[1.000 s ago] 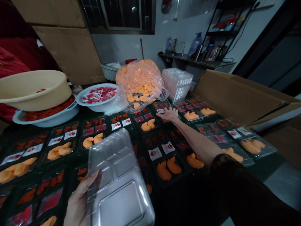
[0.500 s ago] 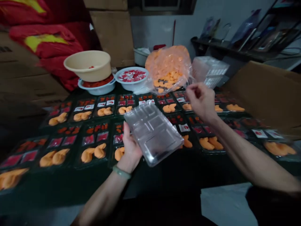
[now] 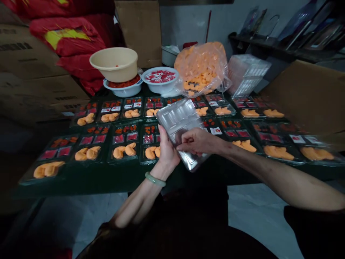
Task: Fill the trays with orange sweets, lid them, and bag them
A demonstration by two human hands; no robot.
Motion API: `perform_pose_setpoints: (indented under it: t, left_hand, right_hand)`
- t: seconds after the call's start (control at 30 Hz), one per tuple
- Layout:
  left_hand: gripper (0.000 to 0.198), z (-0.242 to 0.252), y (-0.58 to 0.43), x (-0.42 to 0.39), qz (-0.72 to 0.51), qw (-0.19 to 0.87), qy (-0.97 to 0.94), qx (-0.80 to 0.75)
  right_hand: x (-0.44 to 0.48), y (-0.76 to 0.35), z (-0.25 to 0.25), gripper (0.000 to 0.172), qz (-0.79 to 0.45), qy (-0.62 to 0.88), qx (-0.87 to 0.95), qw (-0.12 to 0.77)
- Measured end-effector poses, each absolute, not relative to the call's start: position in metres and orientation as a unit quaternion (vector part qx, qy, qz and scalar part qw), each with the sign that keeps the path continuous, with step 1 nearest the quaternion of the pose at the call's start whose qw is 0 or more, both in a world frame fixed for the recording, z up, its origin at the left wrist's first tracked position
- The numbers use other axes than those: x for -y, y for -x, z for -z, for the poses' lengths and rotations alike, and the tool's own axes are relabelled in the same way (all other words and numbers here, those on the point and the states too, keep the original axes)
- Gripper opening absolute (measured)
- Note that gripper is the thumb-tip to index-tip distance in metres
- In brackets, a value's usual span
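Note:
My left hand [image 3: 166, 153] grips the near left edge of a stack of clear plastic lids [image 3: 181, 124], holding it tilted above the table. My right hand [image 3: 198, 141] pinches the same stack at its near edge, fingers closed on the plastic. Below them, rows of black compartment trays [image 3: 122, 144] cover the table, each with orange pieces, red pieces and small sachets. Some trays at the right [image 3: 272, 142] look covered with clear lids.
At the back stand a beige bowl [image 3: 114, 63] over a white bowl of red pieces [image 3: 122, 86], a white bowl of sachets [image 3: 160, 77], a clear bag of orange pieces [image 3: 202, 68] and a stack of clear lids [image 3: 246, 73]. An open cardboard box [image 3: 307, 95] is at right.
My right hand pulled back from a far tray and came onto the clear lids held in my left hand. The view backed away from the table.

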State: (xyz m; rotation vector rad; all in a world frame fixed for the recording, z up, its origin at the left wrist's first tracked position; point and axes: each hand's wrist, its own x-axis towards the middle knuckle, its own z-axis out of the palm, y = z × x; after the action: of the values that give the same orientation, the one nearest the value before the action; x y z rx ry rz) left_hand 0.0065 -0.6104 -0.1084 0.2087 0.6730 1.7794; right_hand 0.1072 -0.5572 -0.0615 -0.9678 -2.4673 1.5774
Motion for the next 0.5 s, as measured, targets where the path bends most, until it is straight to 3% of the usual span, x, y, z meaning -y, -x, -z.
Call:
perform_pose_setpoints:
  t: [0.33, 0.4, 0.5]
  left_hand:
    - [0.077, 0.112, 0.001, 0.617, -0.696, 0.656, -0.146, -0.255]
    - [0.072, 0.113, 0.000, 0.615, -0.728, 0.617, -0.135, -0.267]
    - [0.056, 0.112, -0.002, 0.613, -0.785, 0.541, -0.107, -0.284]
  right_hand:
    - [0.559, -0.099, 0.063, 0.033, -0.532, 0.329, 0.780, 0.004]
    - [0.563, -0.095, 0.065, 0.032, -0.487, 0.335, 0.806, 0.006]
    - [0.578, -0.088, 0.066, 0.021, -0.304, 0.342, 0.887, 0.059]
